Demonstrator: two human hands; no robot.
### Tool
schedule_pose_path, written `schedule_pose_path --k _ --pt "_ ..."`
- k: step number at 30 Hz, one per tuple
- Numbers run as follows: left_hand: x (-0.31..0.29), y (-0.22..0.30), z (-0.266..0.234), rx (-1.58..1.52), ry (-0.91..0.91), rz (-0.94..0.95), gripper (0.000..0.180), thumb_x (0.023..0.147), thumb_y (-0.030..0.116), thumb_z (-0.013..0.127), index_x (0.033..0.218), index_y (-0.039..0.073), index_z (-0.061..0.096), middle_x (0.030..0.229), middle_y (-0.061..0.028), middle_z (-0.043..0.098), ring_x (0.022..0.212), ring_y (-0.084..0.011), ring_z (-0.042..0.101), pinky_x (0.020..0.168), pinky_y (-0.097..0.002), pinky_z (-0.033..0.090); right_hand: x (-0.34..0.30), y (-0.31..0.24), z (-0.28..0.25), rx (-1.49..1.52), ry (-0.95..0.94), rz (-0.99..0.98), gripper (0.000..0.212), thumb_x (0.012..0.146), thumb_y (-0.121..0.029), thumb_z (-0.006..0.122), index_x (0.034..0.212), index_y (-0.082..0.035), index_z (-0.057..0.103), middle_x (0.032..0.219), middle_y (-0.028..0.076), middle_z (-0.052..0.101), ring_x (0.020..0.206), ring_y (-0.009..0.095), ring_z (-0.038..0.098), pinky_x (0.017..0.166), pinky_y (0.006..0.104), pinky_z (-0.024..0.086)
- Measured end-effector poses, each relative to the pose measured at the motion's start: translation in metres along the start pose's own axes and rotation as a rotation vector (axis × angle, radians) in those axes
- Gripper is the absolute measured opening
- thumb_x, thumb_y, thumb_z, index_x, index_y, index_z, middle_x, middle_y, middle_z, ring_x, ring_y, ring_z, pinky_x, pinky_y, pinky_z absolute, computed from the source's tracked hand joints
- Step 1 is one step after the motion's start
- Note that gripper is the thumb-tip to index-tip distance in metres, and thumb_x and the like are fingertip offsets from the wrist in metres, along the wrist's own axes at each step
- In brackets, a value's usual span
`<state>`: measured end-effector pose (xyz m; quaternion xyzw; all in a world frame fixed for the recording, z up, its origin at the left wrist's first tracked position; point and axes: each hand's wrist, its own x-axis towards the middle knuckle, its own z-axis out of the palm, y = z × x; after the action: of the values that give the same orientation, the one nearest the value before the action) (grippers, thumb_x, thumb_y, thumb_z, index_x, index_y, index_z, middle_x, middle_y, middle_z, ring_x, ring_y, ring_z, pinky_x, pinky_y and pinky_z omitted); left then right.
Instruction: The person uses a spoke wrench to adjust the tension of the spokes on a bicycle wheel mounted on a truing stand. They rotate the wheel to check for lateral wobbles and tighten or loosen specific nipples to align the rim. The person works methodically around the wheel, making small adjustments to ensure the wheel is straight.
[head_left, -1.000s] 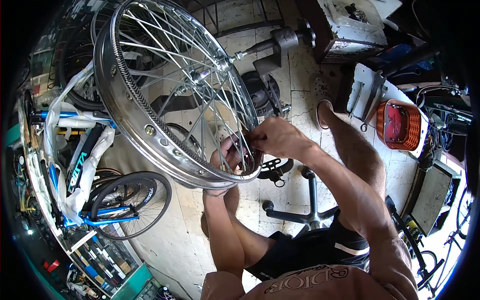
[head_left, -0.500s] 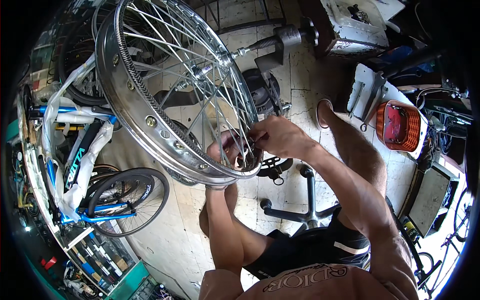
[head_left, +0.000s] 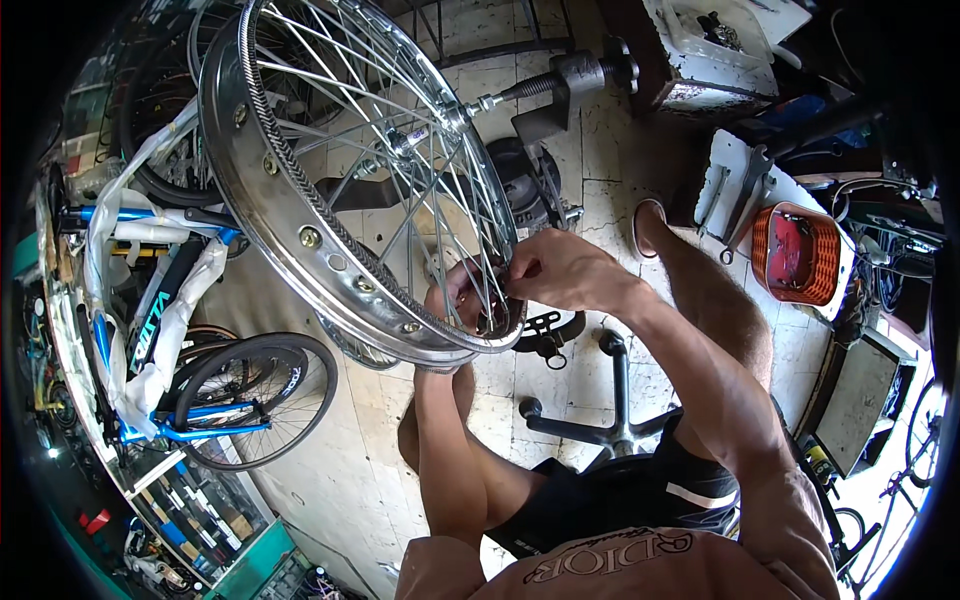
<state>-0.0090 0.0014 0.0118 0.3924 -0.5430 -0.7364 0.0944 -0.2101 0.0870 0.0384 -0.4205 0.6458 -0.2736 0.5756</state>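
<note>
Pinching at the near right end of the spoked wheel (head_left: 285, 215), the right hand (head_left: 555, 270) has thumb and forefinger pressed together beside the spokes; whatever lies between them is too small for me to make out. The left hand (head_left: 455, 290) reaches up from under the rim and shows partly through the spokes, fingers bent; I cannot tell whether it grips anything. Coming from both sides like this probably lets one hand steady the spot while the other does the fine work. The wheel leans away ahead and to the left of both hands, and its axle seems to meet a threaded clamp (head_left: 570, 80) beyond the right hand, which would explain why it stays up unaided.

What crowds the right hand most is the spokes, fanning close to its fingertips, with the rim's edge shielding the left hand. Just on the near side of the right hand is a black slotted part (head_left: 545, 340), and nearer the body a black wheeled base (head_left: 620, 430). Well off to its right, a pale bench (head_left: 728, 150) carries wrenches (head_left: 745, 195) and an orange basket (head_left: 830, 260). Far left of the left hand stands a blue bicycle frame (head_left: 215, 422).
</note>
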Motion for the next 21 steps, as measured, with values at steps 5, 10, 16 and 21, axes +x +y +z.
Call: schedule_pose_path --k 5,10,16,21 --pt "-0.003 0.009 0.005 0.082 0.042 0.007 0.025 0.097 0.01 0.06 0.119 -0.001 0.059 0.096 -0.002 0.064 0.083 -0.0058 0.06 0.071 -0.0197 0.049 0.001 0.006 0.0 0.116 -0.01 -0.04 0.032 0.081 -0.025 0.064 0.097 0.0 0.074 0.078 0.015 0.071 0.073 0.022 0.068 0.072 0.0329 0.053" --pt "-0.01 0.011 -0.004 0.192 0.061 0.058 0.017 0.096 0.008 0.061 0.111 0.0 0.06 0.09 -0.0014 0.063 0.077 -0.0068 0.059 0.067 -0.0208 0.048 -0.001 0.007 0.0 0.18 -0.036 -0.036 0.03 0.088 -0.022 0.062 0.104 0.003 0.072 0.088 0.016 0.073 0.076 0.018 0.071 0.072 0.0307 0.056" --pt "-0.007 0.016 -0.002 0.178 0.023 0.02 0.025 0.092 0.004 0.065 0.115 -0.002 0.059 0.096 -0.0045 0.065 0.084 -0.0097 0.061 0.073 -0.0229 0.049 -0.004 0.003 0.0 0.09 0.024 -0.011 0.036 0.082 -0.031 0.064 0.1 -0.001 0.073 0.089 0.017 0.072 0.083 0.026 0.069 0.077 0.0357 0.052" --pt "-0.002 0.013 0.004 0.132 0.022 0.015 0.03 0.092 0.004 0.062 0.122 -0.003 0.059 0.101 -0.0058 0.067 0.089 -0.0114 0.062 0.08 -0.0242 0.049 -0.005 -0.002 -0.001 0.036 0.021 -0.009 0.032 0.084 -0.029 0.063 0.098 -0.001 0.072 0.094 0.018 0.072 0.089 0.028 0.07 0.082 0.0358 0.053"
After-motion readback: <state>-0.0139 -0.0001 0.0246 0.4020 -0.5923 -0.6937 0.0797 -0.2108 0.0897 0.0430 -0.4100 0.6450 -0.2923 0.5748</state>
